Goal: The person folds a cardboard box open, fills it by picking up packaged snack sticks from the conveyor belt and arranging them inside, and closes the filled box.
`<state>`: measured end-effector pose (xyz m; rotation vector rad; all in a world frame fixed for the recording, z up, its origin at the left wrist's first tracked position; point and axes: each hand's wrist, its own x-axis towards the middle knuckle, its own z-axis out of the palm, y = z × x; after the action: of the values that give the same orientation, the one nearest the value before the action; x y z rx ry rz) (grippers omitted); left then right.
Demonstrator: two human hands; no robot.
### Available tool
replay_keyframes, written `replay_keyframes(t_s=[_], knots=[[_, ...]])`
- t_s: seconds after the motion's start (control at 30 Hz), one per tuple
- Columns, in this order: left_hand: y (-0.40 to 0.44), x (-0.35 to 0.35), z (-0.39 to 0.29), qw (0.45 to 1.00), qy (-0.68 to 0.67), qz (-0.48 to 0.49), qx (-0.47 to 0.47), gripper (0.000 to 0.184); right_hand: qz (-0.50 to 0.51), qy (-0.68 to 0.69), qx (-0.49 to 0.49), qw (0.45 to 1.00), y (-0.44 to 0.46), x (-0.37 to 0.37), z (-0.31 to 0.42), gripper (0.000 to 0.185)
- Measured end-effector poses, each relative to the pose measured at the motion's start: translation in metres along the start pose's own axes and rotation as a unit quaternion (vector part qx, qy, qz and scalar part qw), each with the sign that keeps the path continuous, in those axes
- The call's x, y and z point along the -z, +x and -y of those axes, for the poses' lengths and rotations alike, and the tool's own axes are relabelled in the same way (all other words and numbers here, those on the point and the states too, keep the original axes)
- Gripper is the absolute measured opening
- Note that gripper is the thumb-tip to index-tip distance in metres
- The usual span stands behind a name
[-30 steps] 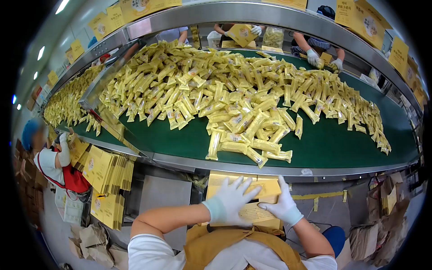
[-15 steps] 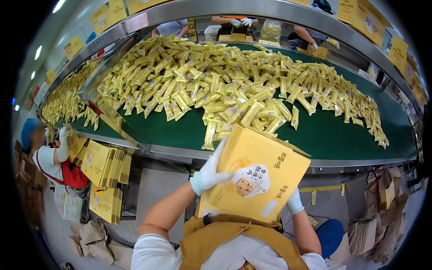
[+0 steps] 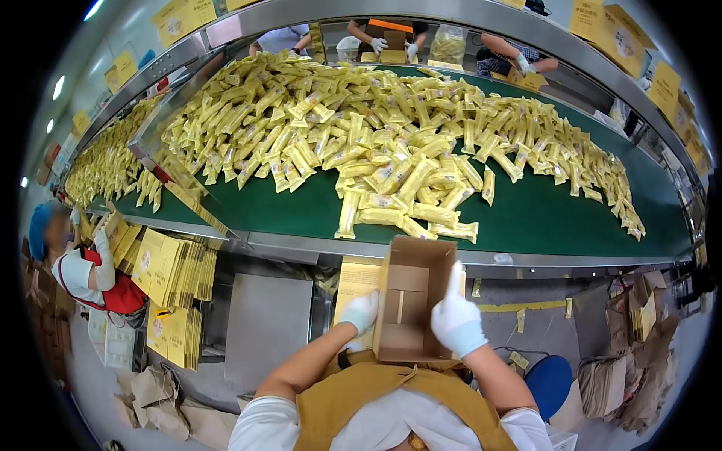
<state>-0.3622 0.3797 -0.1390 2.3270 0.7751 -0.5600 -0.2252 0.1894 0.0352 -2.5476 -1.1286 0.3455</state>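
Note:
An open cardboard box (image 3: pixel 416 274) stands in front of my body with its brown inside facing up; I see nothing in it. My gloved left hand (image 3: pixel 359 313) holds its left side, over a yellow printed panel (image 3: pixel 358 274) that lies along that side. My gloved right hand (image 3: pixel 457 319) grips the right wall, index finger stretched along the edge. Just beyond the box, yellow-wrapped snack packets (image 3: pixel 380 216) lie loose near the front of the green conveyor belt (image 3: pixel 293 214), part of a large heap.
A metal rail (image 3: pixel 519 260) edges the belt in front of me. On the left, a co-worker (image 3: pixel 86 270) is beside stacked flat yellow cartons (image 3: pixel 169 270). More gloved people work across the belt. A blue stool (image 3: pixel 549 385) and brown paper bags (image 3: pixel 617 387) are at right.
The box has turned from showing its yellow printed face to showing its open brown inside, and is lower. My right hand has come from behind it to its right wall.

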Motion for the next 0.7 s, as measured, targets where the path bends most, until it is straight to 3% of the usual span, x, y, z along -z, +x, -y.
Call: replay_keyframes(t_s=[0.07,0.17,0.27,0.37,0.4,0.5,0.53,0.57,0.63,0.67,0.7], knots=[[-0.023,0.037,-0.017,0.998,0.056,0.014,0.032,0.040,0.031,-0.046,0.000,0.998,0.004,-0.012,0.017,0.094],[-0.037,0.034,-0.014,0.972,-0.004,-0.220,-0.076,0.038,0.026,-0.058,0.007,0.998,0.006,-0.019,0.019,0.094],[-0.069,0.063,-0.039,0.925,-0.194,-0.291,-0.150,0.039,0.036,-0.020,-0.002,0.999,0.004,-0.013,0.014,0.092],[-0.090,0.094,-0.052,0.965,-0.206,-0.137,-0.083,0.040,0.043,0.045,-0.011,0.998,0.001,-0.008,0.001,0.089],[-0.086,0.088,-0.041,0.955,-0.204,-0.176,-0.123,0.038,0.046,0.068,-0.014,0.996,-0.001,-0.008,-0.007,0.087],[-0.088,0.093,-0.017,0.948,-0.197,-0.150,-0.201,0.037,-0.015,0.231,0.030,0.972,-0.004,-0.023,-0.041,0.083],[-0.090,0.091,-0.011,0.950,-0.226,-0.140,-0.166,0.036,-0.056,0.267,0.047,0.961,-0.002,-0.033,-0.053,0.079],[-0.088,0.085,-0.003,0.928,-0.332,-0.115,-0.125,0.036,-0.050,0.297,0.032,0.953,-0.003,-0.033,-0.058,0.077],[-0.075,0.055,0.020,0.845,-0.529,-0.061,-0.040,0.038,-0.111,0.277,0.092,0.950,0.004,-0.054,-0.077,0.073],[-0.064,0.032,0.030,0.875,-0.433,-0.180,-0.120,0.041,-0.122,0.275,0.096,0.949,0.007,-0.067,-0.085,0.072],[-0.054,0.004,0.036,0.823,-0.538,-0.165,-0.079,0.045,-0.093,0.293,0.050,0.950,0.004,-0.081,-0.090,0.070]])
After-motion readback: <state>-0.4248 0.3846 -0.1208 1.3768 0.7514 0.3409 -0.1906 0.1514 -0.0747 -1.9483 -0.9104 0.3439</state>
